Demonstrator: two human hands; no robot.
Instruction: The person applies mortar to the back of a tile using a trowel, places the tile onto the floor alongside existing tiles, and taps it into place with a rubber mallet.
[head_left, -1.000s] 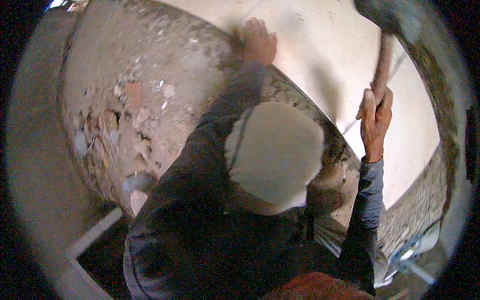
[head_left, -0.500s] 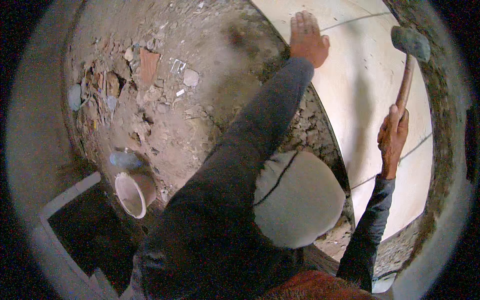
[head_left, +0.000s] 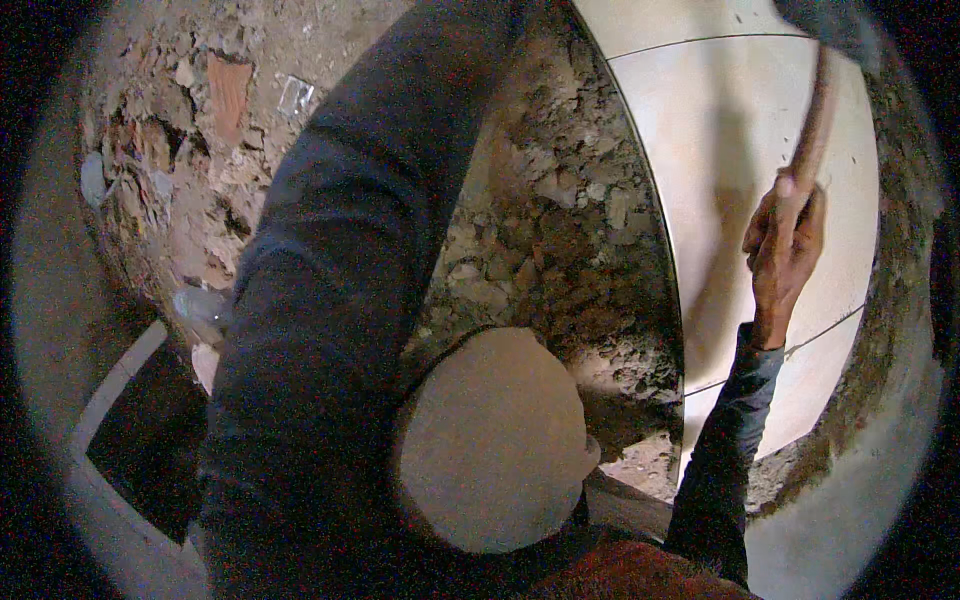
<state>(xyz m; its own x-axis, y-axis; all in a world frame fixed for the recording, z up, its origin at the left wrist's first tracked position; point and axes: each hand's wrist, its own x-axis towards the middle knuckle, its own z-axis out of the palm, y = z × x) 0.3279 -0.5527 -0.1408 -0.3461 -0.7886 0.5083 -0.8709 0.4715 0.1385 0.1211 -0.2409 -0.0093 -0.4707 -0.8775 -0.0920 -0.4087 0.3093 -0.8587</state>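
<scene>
My right hand (head_left: pixel 785 250) is wrapped round the wooden handle (head_left: pixel 815 120) of a mallet, over large pale floor tiles (head_left: pixel 740 250). The mallet's dark head (head_left: pixel 835 22) is blurred at the upper right, partly lost in the shadowy rim of the picture. I cannot tell whether it touches a tile. My left arm, in a dark sleeve (head_left: pixel 350 210), stretches up past the top edge, so my left hand is out of sight. Thin dark joints run between the tiles, and a shadow falls across them.
Rough, stony earth (head_left: pixel 570 200) borders the tiles' curved-looking left edge. A pale rounded form (head_left: pixel 500 440) fills the lower middle. Rubble with a terracotta fragment (head_left: pixel 230 95) lies at the upper left. A light frame (head_left: pixel 110 400) surrounds a dark area at the lower left.
My left hand was flat on a tile and has passed out of view at the top. The mallet has shifted upward, its head now near the top edge. The whole view has shifted.
</scene>
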